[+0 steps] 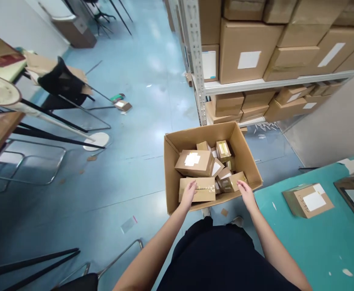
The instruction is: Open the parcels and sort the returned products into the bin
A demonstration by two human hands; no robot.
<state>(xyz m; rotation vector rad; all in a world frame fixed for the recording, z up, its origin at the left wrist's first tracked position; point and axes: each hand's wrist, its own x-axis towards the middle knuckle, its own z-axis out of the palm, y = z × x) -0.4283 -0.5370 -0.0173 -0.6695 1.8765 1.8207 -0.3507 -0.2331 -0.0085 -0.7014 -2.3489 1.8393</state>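
Your left hand (189, 193) was over a flat box (206, 195) at the near-left corner of the big carton (201, 134), fingers loosely curled. Your right hand (246, 191) was beside a small box (234, 182) at the near-right corner, fingers slightly bent. I could not tell whether either gripped anything. Beyond the flat box lay a labelled box (194, 162). A marked box (310, 201) sat near the worktop's (301, 250) far edge.
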